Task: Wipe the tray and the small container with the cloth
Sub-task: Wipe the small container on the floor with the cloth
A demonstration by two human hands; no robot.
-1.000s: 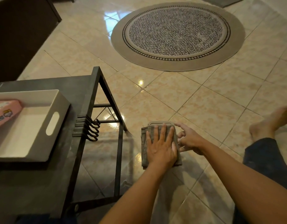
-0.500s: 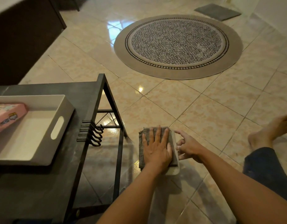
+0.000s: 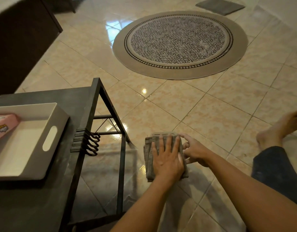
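- Glossy beige floor tiles (image 3: 216,114) fill most of the view, with a person sitting on them; two bare forearms reach forward from the bottom edge.
- The left hand (image 3: 167,158) lies flat, palm down, fingers spread, pressing on a folded grey cloth (image 3: 148,158).
- The cloth covers nearly all of the small container (image 3: 162,133), which sits on the floor under the palm; only its pale far rim peeks out just beyond the fingertips.
- The right hand (image 3: 195,150) is just beside the left one, its fingers curled against the right edge of the cloth and container; whether it pinches the container itself or only steadies it cannot be told.
- To the right, a leg in dark trousers (image 3: 275,166) and a bare foot (image 3: 281,129) rest on the tiles.
- To the left stands a low dark table (image 3: 44,206) with a black metal frame and a row of hooks (image 3: 91,144) on its side.
- On the table sits the white tray (image 3: 49,131), well apart from both hands, with an oval handle cutout in its near end wall.
- A pink box (image 3: 4,126) lies inside the tray at its left.
- Farther off, a round patterned rug (image 3: 179,44) lies on the floor, with a small grey mat (image 3: 219,5) beyond it.
- A dark cabinet (image 3: 19,39) occupies the far left.
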